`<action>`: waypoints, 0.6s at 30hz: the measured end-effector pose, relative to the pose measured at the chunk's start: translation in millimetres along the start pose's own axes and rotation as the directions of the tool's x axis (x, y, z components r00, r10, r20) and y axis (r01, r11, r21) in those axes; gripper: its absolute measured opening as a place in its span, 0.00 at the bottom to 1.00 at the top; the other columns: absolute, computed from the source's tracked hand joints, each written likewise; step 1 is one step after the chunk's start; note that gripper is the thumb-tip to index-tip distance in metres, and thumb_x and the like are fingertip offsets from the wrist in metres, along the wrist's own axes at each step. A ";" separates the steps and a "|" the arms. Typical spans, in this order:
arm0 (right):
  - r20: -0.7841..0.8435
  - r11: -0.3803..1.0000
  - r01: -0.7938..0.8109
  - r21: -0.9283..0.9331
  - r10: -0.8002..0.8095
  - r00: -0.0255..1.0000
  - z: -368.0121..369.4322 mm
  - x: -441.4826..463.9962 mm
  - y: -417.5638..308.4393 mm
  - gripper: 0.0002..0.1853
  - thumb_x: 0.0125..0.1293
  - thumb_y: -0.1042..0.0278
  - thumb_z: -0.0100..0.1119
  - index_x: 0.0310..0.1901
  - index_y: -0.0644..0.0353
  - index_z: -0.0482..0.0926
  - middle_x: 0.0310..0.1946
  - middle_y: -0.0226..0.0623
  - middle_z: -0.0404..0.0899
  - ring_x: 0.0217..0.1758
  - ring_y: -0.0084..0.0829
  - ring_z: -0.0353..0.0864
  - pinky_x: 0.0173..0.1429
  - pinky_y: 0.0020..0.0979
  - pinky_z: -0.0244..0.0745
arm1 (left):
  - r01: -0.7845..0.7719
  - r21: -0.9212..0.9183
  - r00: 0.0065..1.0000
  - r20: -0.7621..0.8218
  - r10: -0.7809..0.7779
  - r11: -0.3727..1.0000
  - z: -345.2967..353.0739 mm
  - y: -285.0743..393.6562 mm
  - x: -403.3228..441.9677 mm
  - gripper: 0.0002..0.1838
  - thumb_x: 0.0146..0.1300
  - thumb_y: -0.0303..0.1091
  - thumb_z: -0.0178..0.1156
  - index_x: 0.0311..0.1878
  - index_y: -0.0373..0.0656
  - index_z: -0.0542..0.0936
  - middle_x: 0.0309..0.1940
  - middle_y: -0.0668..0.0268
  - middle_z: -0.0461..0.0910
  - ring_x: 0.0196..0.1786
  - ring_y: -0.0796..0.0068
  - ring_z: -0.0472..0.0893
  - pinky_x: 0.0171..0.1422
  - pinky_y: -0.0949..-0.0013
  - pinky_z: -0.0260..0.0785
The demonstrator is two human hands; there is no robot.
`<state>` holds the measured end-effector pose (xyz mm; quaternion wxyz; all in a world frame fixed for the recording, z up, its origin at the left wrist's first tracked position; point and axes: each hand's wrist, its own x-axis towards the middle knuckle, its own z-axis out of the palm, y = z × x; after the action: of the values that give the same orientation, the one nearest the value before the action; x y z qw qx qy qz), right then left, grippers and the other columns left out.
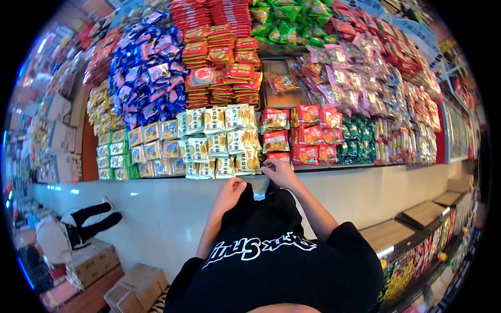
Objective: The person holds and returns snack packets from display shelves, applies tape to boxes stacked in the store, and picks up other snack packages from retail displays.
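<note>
My left hand point(228, 194) hovers just in front of the display's front edge, fingers curled in and no item visible in them. Close by on the right, my right hand point(280, 173) reaches the edge with its fingers bent together; whatever its fingertips may hold is hidden. Nearest to both are rows of cream-white biscuit packets point(217, 144), stacked in layers. Behind my right hand stands a column of red snack packets point(275, 142), its lowest one partly covered by the hand. More red-orange packets point(308, 134) lie to the right of that column.
Blue-and-pink packets point(148, 78) are heaped at back left, green bags point(292, 23) at the back. Dark green packets point(356, 141) sit to the right. Cardboard boxes point(136, 287) stand on the floor at lower left, near another person point(60, 237). Shelving point(412, 224) runs along the right.
</note>
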<state>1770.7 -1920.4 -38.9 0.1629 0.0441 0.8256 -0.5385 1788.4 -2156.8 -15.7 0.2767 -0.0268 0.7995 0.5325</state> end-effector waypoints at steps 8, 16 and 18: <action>0.043 0.978 0.120 0.168 -0.129 0.991 -3.5 30.5 -38.1 0.12 0.65 0.65 0.62 0.42 0.66 0.79 0.27 0.30 0.79 0.28 0.18 0.75 0.34 0.23 0.72 | 0.055 -0.109 0.950 -0.300 -0.086 0.992 -10.6 -10.2 -25.3 0.15 0.67 0.39 0.60 0.44 0.35 0.79 0.33 0.63 0.82 0.36 0.76 0.79 0.44 0.71 0.72; 0.090 0.955 0.154 0.254 -0.182 0.979 45.8 35.9 -117.5 0.11 0.66 0.67 0.62 0.43 0.67 0.78 0.31 0.35 0.82 0.32 0.19 0.78 0.39 0.25 0.75 | -0.073 -0.338 0.880 -0.464 -0.099 0.938 -82.8 -41.9 -23.1 0.12 0.69 0.37 0.58 0.43 0.36 0.78 0.30 0.69 0.78 0.35 0.80 0.77 0.43 0.75 0.70; 0.111 0.961 0.137 0.239 -0.167 0.980 74.9 41.1 -135.7 0.12 0.66 0.67 0.61 0.43 0.67 0.78 0.32 0.35 0.82 0.32 0.20 0.78 0.39 0.25 0.75 | -0.122 -0.349 0.866 -0.494 -0.072 0.929 -114.7 -56.7 -15.7 0.12 0.68 0.37 0.59 0.44 0.37 0.78 0.30 0.70 0.78 0.34 0.82 0.76 0.41 0.76 0.69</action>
<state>1714.9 -2048.7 39.3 0.1681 -0.0362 0.7463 -0.6430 1773.4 -2284.6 -23.8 0.0437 -0.2043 0.7296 0.6512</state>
